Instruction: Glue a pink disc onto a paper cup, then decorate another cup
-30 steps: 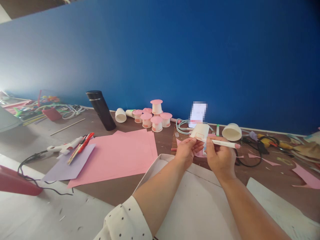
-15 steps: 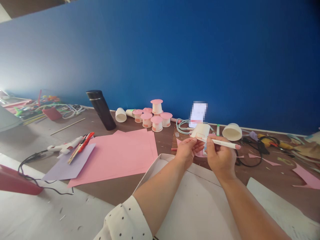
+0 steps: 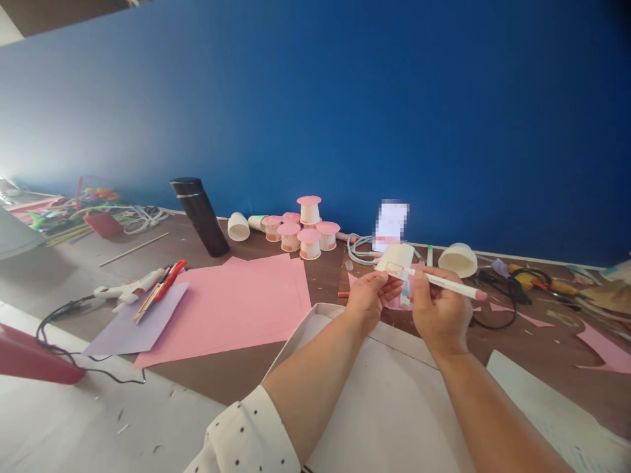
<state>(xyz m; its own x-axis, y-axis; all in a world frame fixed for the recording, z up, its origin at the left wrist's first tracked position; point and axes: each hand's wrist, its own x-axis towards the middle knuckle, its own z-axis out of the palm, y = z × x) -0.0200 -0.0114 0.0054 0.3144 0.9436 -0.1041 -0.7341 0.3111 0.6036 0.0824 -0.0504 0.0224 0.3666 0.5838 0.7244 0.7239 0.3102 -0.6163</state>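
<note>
My left hand (image 3: 371, 299) is closed on a white paper cup (image 3: 396, 255), tilted so that its side faces me. Pink-brown marker lines form a small rectangle low on the cup's side. A white marker pen (image 3: 451, 284) with a pink end sits in the closed fingers of my right hand (image 3: 438, 312), its tip at or very near the drawn lines. Behind the cup leans a lit phone (image 3: 391, 223), its screen blurred out. Several paper cups with pink disc tops (image 3: 309, 242) stand left of my hands, one raised above the others.
Pink sheets (image 3: 241, 305) and a purple sheet (image 3: 142, 325) lie left, with a red utility knife (image 3: 160, 289) and a white glue gun (image 3: 128, 289). A black flask (image 3: 201, 217) stands behind them. Another paper cup (image 3: 458, 260), cables and pink scraps (image 3: 604, 345) lie right. A white box (image 3: 379, 394) is beneath my forearms.
My right hand and the marker have shifted slightly to the right along the cup, and more of the drawn rectangle shows. My left hand and the cup stay nearly still.
</note>
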